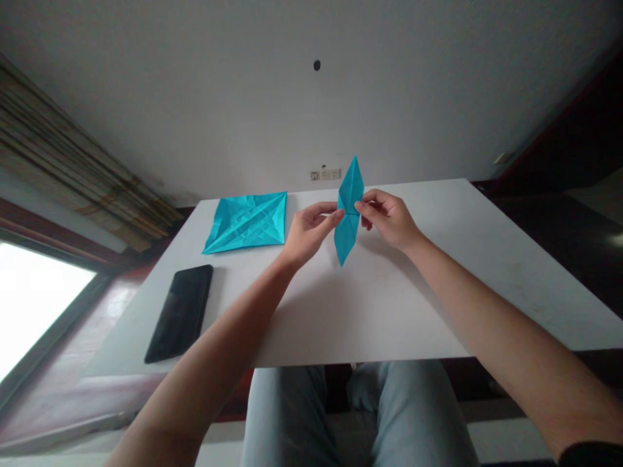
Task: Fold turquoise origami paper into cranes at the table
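Note:
A folded blue origami paper (350, 188), shaped like a long diamond, is held up above the white table with its points up and down. A crease crosses its middle. My left hand (311, 230) pinches its left edge near that crease, thumb in front. On the opposite edge, my right hand (387, 217) grips it between thumb and fingers. Farther left on the table lies a creased blue paper sheet (248, 222), spread out and touched by neither hand.
A black phone (180, 314) lies on the white table (370, 318) at the left, beside my left forearm. Wall sockets (325, 174) sit behind the table's far edge. A curtain (78, 155) and a bright window (39, 298) are at the left.

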Demonstrator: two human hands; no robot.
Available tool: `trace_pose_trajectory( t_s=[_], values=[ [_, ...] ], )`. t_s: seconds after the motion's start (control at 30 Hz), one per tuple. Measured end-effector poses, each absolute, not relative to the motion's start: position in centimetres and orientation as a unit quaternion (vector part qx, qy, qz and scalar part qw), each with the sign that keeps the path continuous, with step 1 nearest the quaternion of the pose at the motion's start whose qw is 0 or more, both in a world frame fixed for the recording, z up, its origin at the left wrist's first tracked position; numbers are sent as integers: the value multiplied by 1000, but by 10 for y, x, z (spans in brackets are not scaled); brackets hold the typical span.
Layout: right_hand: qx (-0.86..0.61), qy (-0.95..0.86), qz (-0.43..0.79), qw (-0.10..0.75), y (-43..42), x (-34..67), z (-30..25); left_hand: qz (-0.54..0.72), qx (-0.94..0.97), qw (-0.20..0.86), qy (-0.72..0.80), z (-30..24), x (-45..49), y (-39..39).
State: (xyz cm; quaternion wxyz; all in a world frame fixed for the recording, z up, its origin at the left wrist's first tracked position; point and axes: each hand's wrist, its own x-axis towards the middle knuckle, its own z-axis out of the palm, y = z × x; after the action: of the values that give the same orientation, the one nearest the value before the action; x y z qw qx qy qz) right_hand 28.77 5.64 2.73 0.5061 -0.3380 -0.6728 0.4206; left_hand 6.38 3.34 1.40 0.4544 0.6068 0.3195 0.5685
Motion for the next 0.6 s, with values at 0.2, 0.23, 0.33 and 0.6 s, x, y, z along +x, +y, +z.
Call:
trace_pose_trajectory(
  t_s=[0.2,0.23,0.33,0.6],
  values=[
    [-290,-683,420,522,54,283,25,603,588,435,317,9,65,37],
    [-283,-685,417,526,54,283,24,609,589,432,310,9,65,37],
    [-276,-696,400,528,52,283,23,619,608,398,298,9,66,37],
    [-304,-717,386,494,50,287,27,573,647,378,332,10,64,37]
  ],
)
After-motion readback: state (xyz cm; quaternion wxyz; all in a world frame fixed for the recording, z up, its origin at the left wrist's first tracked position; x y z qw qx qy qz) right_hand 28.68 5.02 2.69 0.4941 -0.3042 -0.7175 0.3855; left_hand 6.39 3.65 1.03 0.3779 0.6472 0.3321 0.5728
